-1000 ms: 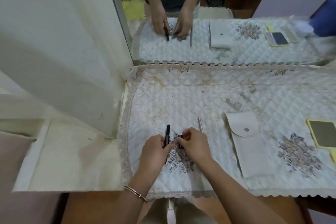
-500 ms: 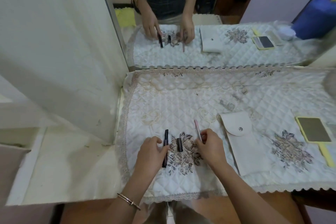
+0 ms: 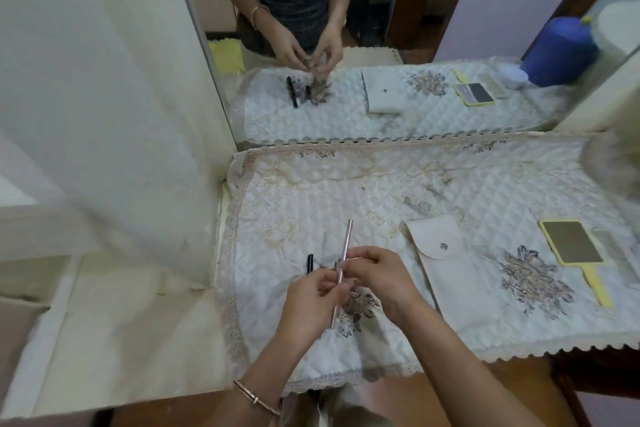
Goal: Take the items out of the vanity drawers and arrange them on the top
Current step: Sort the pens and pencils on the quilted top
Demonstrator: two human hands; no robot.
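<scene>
A thin pink pencil (image 3: pixel 346 243) is raised over the quilted cover (image 3: pixel 311 191) of the vanity top, held by both hands. My left hand (image 3: pixel 308 302) pinches its lower half and my right hand (image 3: pixel 377 277) grips its middle. A black pen (image 3: pixel 309 263) lies flat on the cover just left of my hands, partly hidden by my left fingers. A second short black item shows only in the mirror, beside the pen's reflection. A cream snap pouch (image 3: pixel 446 267) lies to the right of my hands.
A yellow hand mirror (image 3: pixel 575 246) and a comb (image 3: pixel 620 253) rest at the right. The large wall mirror (image 3: pixel 381 45) stands along the back, reflecting a blue container (image 3: pixel 561 52). A white panel (image 3: pixel 104 80) rises at the left above a lower cream shelf (image 3: pixel 114 333).
My right hand has lifted the pink pencil off the cover. My left hand left the black pen and joined it on the pencil. The camera has tilted slightly.
</scene>
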